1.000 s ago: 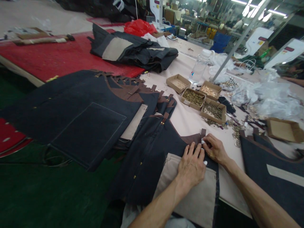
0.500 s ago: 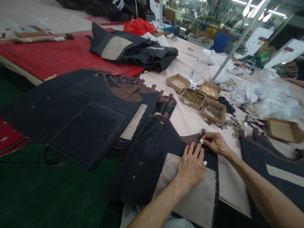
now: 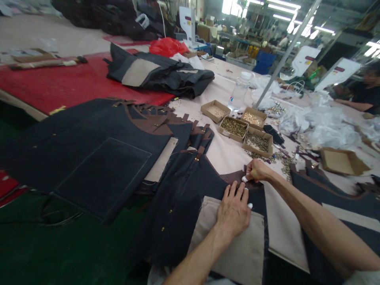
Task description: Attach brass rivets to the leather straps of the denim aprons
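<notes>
In the head view, the left hand (image 3: 233, 211) lies flat, fingers slightly spread, over the top of the beige pocket (image 3: 243, 243) and the dark cloth (image 3: 184, 190) above it, probably to keep the work from sliding. The right hand (image 3: 257, 170) is drawn in narrow, thumb and fingers curled at the brown edging (image 3: 233, 177); that suits close, fine handling, but whether anything is pinched between the tips I cannot tell. White covers on some fingertips likely guard the skin or help grip.

The dark cloth rests on the near edge of the table (image 3: 221, 152) and slopes towards the person, which seems to keep its upper edge within easy reach. It looks matt and fairly stiff, the pocket square-cornered, the edging curved, with small tabs. To its left, dark pieces (image 3: 97, 158) overlap, their brown tabs fanned out. Beyond, four shallow cardboard boxes (image 3: 232, 137) hold small shiny metal bits, apparently sorted by kind, beside a clear bottle (image 3: 238, 95).
</notes>
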`<state>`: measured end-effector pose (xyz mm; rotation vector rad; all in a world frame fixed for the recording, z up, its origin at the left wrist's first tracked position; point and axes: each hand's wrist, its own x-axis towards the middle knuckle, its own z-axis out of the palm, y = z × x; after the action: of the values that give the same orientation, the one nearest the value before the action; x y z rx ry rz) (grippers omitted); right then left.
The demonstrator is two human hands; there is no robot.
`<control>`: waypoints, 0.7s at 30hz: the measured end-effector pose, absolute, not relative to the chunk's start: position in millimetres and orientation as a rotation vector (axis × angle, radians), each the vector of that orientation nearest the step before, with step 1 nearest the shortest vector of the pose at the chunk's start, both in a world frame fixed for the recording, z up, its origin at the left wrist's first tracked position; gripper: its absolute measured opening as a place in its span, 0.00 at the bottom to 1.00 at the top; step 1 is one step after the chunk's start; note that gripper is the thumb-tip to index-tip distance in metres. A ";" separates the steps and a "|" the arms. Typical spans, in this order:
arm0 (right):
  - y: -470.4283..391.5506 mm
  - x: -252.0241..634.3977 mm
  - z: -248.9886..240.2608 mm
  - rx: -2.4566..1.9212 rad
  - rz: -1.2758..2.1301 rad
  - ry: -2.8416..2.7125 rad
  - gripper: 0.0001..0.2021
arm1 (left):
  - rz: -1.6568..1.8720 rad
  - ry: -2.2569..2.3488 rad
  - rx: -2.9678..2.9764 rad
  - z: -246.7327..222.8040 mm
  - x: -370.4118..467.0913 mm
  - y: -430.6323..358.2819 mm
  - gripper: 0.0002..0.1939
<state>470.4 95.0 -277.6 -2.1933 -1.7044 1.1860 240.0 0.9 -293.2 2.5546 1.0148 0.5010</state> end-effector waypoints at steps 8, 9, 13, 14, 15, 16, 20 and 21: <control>83.8 526.9 -292.9 -2.096 0.469 -1.495 0.10 | 0.563 1.041 2.590 -296.6 234.7 -3.0 0.27; 85.8 532.6 -297.7 -2.132 0.352 -1.496 0.09 | 0.566 1.046 2.588 -296.6 234.8 -3.0 0.27; 94.9 542.7 -314.4 -2.206 0.212 -1.557 0.08 | 0.573 1.050 2.583 -295.9 235.5 -2.9 0.27; 96.4 543.6 -317.0 -2.219 0.206 -1.564 0.07 | 0.575 1.047 2.582 -295.8 235.6 -3.0 0.27; 97.4 544.2 -318.9 -2.231 0.197 -1.562 0.07 | 0.577 1.045 2.580 -295.6 235.6 -3.2 0.27; 97.9 544.9 -320.1 -2.240 0.186 -1.554 0.07 | 0.579 1.046 2.578 -295.5 235.6 -3.5 0.27; 98.1 547.3 -319.7 -2.264 0.187 -1.489 0.09 | 0.584 1.049 2.576 -295.5 235.9 -4.8 0.26; 98.3 547.5 -318.8 -2.279 0.202 -1.475 0.09 | 0.585 1.051 2.575 -295.4 236.1 -5.1 0.26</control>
<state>547.5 98.3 -318.8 -2.2795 -1.4753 0.2023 236.1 -5.1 -295.4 2.5754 1.0506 0.5846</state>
